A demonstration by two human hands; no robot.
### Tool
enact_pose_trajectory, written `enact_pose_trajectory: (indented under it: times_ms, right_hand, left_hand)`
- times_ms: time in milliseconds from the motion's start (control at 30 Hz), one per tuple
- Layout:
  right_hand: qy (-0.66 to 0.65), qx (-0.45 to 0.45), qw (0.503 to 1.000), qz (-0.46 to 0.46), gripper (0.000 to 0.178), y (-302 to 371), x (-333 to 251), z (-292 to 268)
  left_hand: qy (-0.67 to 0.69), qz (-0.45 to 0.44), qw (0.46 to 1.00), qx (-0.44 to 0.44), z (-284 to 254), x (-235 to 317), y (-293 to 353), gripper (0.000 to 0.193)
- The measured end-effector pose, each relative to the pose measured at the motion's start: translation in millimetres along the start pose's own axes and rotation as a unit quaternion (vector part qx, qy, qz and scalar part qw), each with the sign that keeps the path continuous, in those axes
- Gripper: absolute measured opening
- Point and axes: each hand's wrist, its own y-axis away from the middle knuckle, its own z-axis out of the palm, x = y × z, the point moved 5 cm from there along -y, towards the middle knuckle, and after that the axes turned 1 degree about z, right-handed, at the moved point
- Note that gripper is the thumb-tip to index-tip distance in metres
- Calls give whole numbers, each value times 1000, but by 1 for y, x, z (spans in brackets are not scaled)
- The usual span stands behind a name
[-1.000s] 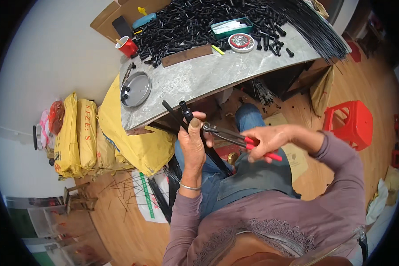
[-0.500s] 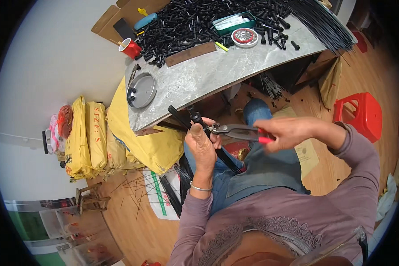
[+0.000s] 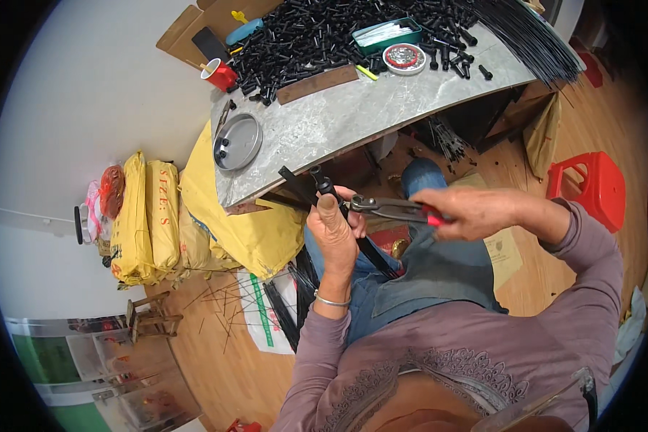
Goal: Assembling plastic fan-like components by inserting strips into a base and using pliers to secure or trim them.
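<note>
My left hand (image 3: 338, 234) is closed around a black cylindrical fitting (image 3: 325, 186), thumb upright along its near side. A bundle of flat black strips (image 3: 373, 255) runs through the same grip, from above the hand down to my lap. In my right hand (image 3: 475, 212) are end-cutting pincers (image 3: 390, 209) with dark jaws and red handles, fingers wrapped round them. Their jaws meet the fitting's side beside my left fingertips; what lies between the jaws is too small to make out.
Ahead stands a grey table (image 3: 302, 137) heaped with black fittings (image 3: 317, 36), with a round metal tray (image 3: 238, 141) at its near left corner. Long black rods (image 3: 529, 43) lie at its right. A red stool (image 3: 589, 189) stands right; yellow sacks (image 3: 133, 223) stand left.
The whole view has shifted slightly, moving the scene to the right. The pincers' handles look closer together, while their jaws stay at the fitting. My left hand keeps its grip.
</note>
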Motion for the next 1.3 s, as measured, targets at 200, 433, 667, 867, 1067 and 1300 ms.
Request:
enact_pose_trajectory:
  times_ms: [200, 433, 667, 867, 1067, 1300]
  right_hand:
    - [-512, -80, 851, -85, 32, -10, 18, 32]
    - [-143, -16, 981, -128, 35, -10, 13, 1]
    - [-496, -52, 864, -68, 35, -11, 19, 23]
    - [-486, -246, 834, -91, 27, -18, 33, 28]
    - [-209, 79, 953, -203, 35, -10, 7, -5]
    - [-553, -146, 819, -51, 35, -18, 40, 43]
  left_hand:
    - [7, 18, 999, -35, 1, 2, 1, 58]
    - [-13, -3, 1000, -14, -1, 2, 4, 57]
    - [6, 2, 999, -44, -2, 2, 4, 58]
    - [-6, 0, 999, -51, 1, 2, 8, 57]
    - [5, -10, 1000, -10, -6, 1, 5, 55]
    - [-35, 0, 999, -34, -6, -4, 6, 55]
